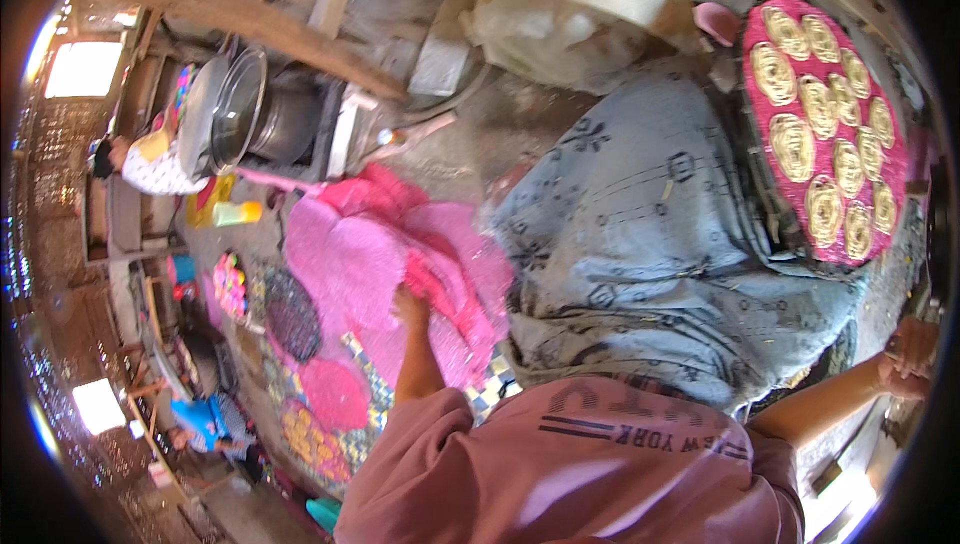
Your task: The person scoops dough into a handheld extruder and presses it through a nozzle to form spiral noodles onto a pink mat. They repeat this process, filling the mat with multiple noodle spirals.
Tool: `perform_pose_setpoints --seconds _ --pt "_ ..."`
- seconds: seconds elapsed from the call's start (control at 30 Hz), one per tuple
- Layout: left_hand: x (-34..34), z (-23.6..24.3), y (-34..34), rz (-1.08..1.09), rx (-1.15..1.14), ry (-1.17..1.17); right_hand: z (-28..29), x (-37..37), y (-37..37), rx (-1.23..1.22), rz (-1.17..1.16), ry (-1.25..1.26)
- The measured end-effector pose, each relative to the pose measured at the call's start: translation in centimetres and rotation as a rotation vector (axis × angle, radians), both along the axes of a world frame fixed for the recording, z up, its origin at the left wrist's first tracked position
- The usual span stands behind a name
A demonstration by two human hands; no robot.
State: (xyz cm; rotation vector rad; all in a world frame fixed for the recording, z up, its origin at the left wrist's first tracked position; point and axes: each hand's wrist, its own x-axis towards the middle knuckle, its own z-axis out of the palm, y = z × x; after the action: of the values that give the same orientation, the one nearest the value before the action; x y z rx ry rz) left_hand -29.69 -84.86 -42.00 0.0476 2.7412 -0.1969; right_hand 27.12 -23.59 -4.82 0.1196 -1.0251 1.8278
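My left hand reaches into a pile of round pink cloths. Its fingers look closed on the edge of a brighter pink cloth there, though they show small. Far to the right, my right hand is closed in a fist by the dark picture rim; what it grips is hidden. Across my lap spreads a grey-blue patterned cloth. Beyond it, at the upper right, a round tray lined with pink cloth bears several pale coils of noodle-like strands.
A large metal pot with a wide basin stands at the upper left. Wooden beams cross above. Two other people are at the left. Round mats lie on the floor, beside a yellow-topped container.
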Motion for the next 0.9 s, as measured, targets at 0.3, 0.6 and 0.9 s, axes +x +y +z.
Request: perform_pose_setpoints --seconds 0.3,0.6,0.9 --pt "-6.4 28.9 26.7 -0.688 1.047 0.421 -2.3 1.0 -3.6 0.074 -0.171 0.126" --pt "12.8 55.3 50.3 -1.642 1.649 -0.322 -3.6 1.4 -7.6 -0.024 -0.424 0.026" --pt "22.2 62.2 63.5 -1.588 1.889 -1.039 -4.1 6.2 -11.9 -0.075 -0.662 -0.103"
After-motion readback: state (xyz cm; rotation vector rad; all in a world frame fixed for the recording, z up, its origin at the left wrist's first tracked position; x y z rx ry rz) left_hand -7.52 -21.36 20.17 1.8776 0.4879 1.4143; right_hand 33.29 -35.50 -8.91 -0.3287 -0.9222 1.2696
